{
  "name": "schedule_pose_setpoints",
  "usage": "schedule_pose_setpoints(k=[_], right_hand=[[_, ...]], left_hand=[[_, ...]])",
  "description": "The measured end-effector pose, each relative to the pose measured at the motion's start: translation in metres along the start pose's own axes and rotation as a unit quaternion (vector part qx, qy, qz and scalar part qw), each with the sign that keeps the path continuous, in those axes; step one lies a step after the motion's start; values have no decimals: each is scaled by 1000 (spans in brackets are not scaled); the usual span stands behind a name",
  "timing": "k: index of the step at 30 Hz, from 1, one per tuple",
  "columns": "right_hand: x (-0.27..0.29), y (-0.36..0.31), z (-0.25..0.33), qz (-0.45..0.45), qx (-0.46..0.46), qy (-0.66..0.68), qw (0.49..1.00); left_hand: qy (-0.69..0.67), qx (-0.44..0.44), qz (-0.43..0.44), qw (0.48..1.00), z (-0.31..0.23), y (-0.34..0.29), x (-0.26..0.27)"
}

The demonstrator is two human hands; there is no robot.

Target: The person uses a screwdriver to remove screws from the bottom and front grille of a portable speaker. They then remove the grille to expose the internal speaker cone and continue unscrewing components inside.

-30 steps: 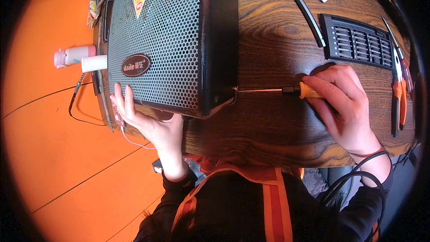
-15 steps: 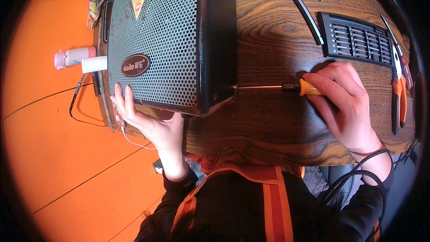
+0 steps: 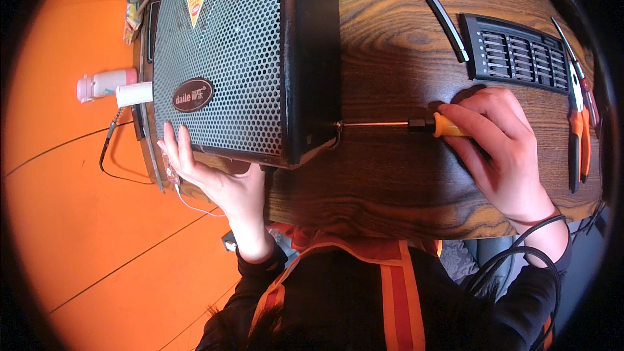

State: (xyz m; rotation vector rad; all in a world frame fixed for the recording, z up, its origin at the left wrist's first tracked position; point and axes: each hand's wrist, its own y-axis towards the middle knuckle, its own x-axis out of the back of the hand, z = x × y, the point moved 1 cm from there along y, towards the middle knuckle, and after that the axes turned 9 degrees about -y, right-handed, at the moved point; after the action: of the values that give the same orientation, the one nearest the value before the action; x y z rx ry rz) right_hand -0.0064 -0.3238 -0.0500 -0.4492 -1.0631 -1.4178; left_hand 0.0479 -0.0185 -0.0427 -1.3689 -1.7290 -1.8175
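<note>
A black speaker (image 3: 224,52) with a perforated metal grille lies on the wooden table, left of centre. My left hand (image 3: 211,172) grips its near edge, fingertips over the grille and palm below the edge. In my right hand (image 3: 497,140) is a screwdriver (image 3: 448,125) with a yellow handle, pinched by thumb and fingers. Its thin shaft points left, level with the table. The tip meets a small metal fitting (image 3: 338,125) at the near end of the speaker's right side. How the tip sits in it is too small to tell.
Behind my right hand lies a black case of screwdriver bits (image 3: 520,55). Orange-handled pliers (image 3: 577,136) and a red-handled screwdriver (image 3: 588,94) are at the right edge. A black rod-like tool (image 3: 435,10) lies farther back. A pink-and-white bottle (image 3: 107,84) is beyond the left edge.
The speaker has shifted very slightly left in the picture, and the screwdriver tip with it. Both hands keep their holds.
</note>
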Motion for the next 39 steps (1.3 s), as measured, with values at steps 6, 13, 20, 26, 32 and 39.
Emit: schedule_pose_setpoints(k=[6, 13, 20, 26, 32, 39], right_hand=[[3, -1, 0, 38, -19, 9, 999], [5, -1, 3, 42, 29, -37, 998], [6, 2, 3, 60, 41, -47, 996], [11, 11, -3, 170, -65, 165, 969], [14, 33, -14, 475, -261, 426, 724], [11, 32, -10, 302, -33, 151, 941]], left_hand=[[-4, 0, 1, 1000, 0, 0, 0], [-3, -6, -2, 1000, -1, 1, 1], [-7, -12, -1, 1000, -1, 3, 2], [-21, -8, 1, 1000, 2, 0, 2], [-89, 22, 1, 996, 8, -2, -2], [-91, -29, -11, 995, 15, 4, -2]])
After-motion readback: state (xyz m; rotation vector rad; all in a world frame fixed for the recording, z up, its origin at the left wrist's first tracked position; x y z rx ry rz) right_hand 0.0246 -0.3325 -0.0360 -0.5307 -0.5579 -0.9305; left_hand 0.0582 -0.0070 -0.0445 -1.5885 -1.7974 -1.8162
